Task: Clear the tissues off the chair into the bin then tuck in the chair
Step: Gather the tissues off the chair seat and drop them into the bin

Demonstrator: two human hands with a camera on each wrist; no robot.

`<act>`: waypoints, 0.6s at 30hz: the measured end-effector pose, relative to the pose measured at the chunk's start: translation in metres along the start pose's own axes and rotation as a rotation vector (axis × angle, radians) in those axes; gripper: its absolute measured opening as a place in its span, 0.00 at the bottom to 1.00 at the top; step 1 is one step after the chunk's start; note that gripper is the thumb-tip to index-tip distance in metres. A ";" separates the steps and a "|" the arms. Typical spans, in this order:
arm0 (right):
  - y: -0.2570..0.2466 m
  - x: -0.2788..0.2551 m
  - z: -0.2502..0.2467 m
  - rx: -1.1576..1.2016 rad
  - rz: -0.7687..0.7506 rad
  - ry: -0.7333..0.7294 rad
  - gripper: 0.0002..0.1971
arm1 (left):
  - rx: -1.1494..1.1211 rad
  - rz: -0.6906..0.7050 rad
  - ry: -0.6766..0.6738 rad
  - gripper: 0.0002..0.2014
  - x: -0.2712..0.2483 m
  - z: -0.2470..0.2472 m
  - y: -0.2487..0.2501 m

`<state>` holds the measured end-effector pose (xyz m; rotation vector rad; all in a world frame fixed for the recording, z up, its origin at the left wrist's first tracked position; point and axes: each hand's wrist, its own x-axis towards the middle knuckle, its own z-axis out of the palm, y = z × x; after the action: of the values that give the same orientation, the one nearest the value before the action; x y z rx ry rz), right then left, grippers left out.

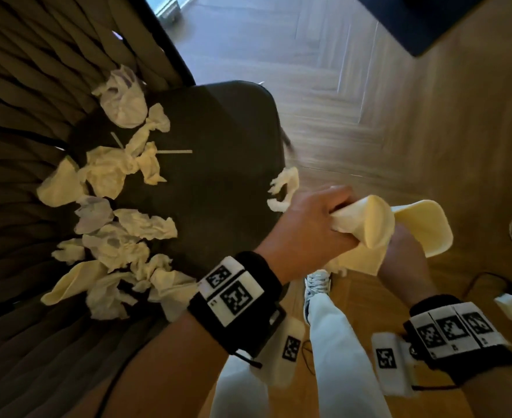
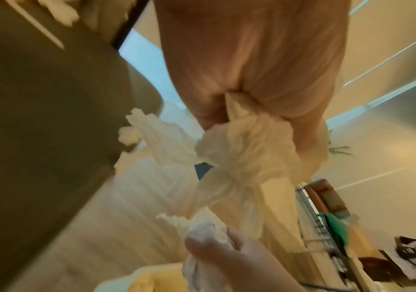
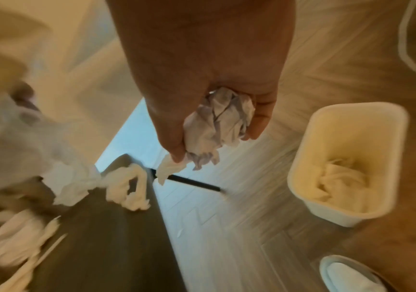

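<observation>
Right now my left hand (image 1: 310, 224) has a tight grip around a bunch of crumpled tissues (image 2: 241, 150), held beyond the seat edge of the dark chair (image 1: 218, 140). My right hand (image 3: 201, 65) clutches a balled tissue wad (image 3: 216, 126) near the cream bin (image 3: 346, 164), which already holds tissues. More tissues (image 1: 119, 236) still litter the seat.

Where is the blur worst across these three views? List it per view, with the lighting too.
Head view: warm, dim light; the chair seat reads dark, the tissues fairly sharp, the floor smeared toward the edges. Left wrist view: soft throughout, the left hand close and washed out. Right wrist view: heaviest motion blur at the left edge; the right hand and the bin are clearer.
</observation>
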<state>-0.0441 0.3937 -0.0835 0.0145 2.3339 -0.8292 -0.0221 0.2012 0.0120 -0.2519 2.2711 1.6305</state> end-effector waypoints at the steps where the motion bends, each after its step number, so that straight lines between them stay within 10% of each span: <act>1: 0.017 -0.001 -0.008 0.018 0.033 0.018 0.09 | -0.069 -0.008 -0.014 0.13 0.010 0.019 0.003; 4: 0.059 -0.007 -0.032 0.130 0.191 0.041 0.23 | -0.281 -0.146 -0.065 0.11 0.042 0.079 -0.002; 10: 0.178 0.050 -0.026 0.315 0.540 0.128 0.09 | -0.468 -0.403 -0.005 0.06 0.104 0.193 -0.076; 18: 0.246 0.116 -0.010 0.526 0.607 0.150 0.34 | -0.064 -0.449 0.179 0.03 0.150 0.294 -0.183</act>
<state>-0.0879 0.5730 -0.2830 0.9811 1.9879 -1.1047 -0.0528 0.4261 -0.2900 -0.8854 2.0827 1.4873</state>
